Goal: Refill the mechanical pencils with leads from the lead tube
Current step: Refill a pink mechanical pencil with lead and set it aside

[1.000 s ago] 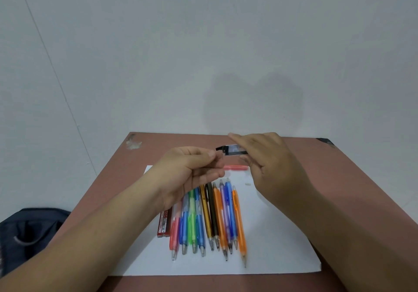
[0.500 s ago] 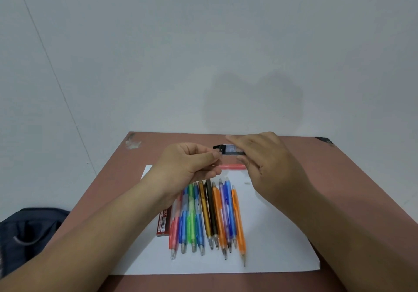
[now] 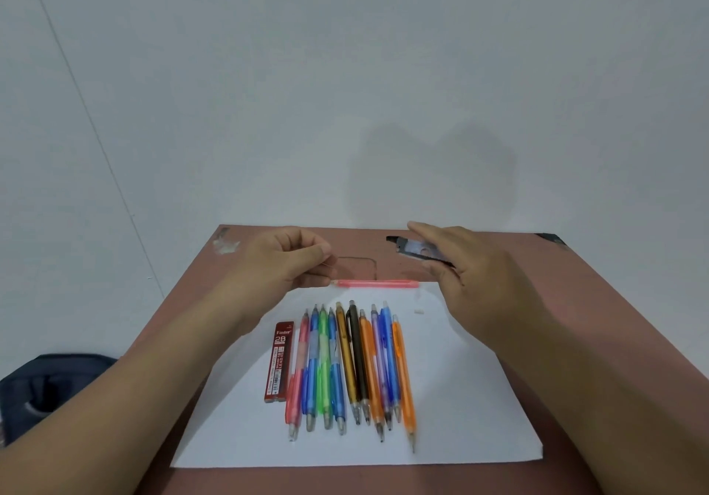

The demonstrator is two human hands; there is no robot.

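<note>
The black lead tube [image 3: 416, 251] sits tilted above the table's far edge, gripped by the right hand [image 3: 472, 275]. The left hand [image 3: 286, 264], well apart from it, pinches a thin lead [image 3: 330, 264] between thumb and forefinger, above the pink pencil [image 3: 378, 284] lying crosswise beyond the pencil row [image 3: 353, 364]

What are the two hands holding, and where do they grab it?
The right hand holds the dark lead tube by its near end. The left hand pinches a thin lead at one end.
</note>
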